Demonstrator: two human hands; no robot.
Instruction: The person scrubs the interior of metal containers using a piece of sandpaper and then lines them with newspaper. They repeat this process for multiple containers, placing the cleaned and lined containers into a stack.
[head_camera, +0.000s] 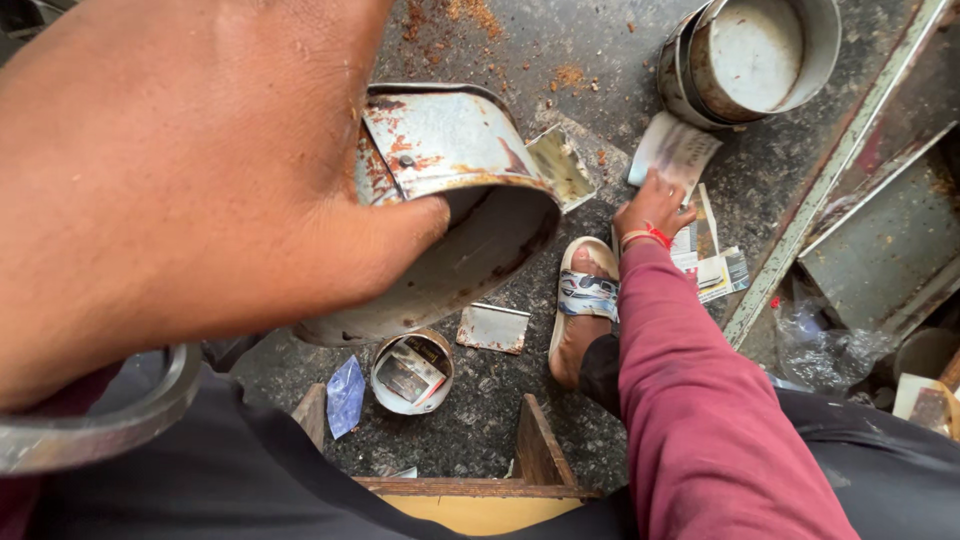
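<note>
The left hand (190, 190) gripped a rusty tin (450, 200), fingers clamped on its wall, while the right hand (655, 210) pressed papers (680, 150) on the floor (560, 40), fingers seemingly spread; work looked midway.

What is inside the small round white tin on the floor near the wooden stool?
The small round white tin holds folded printed paper packets, filling most of it. Anything beneath them, including the tin's bottom, is covered.
</note>
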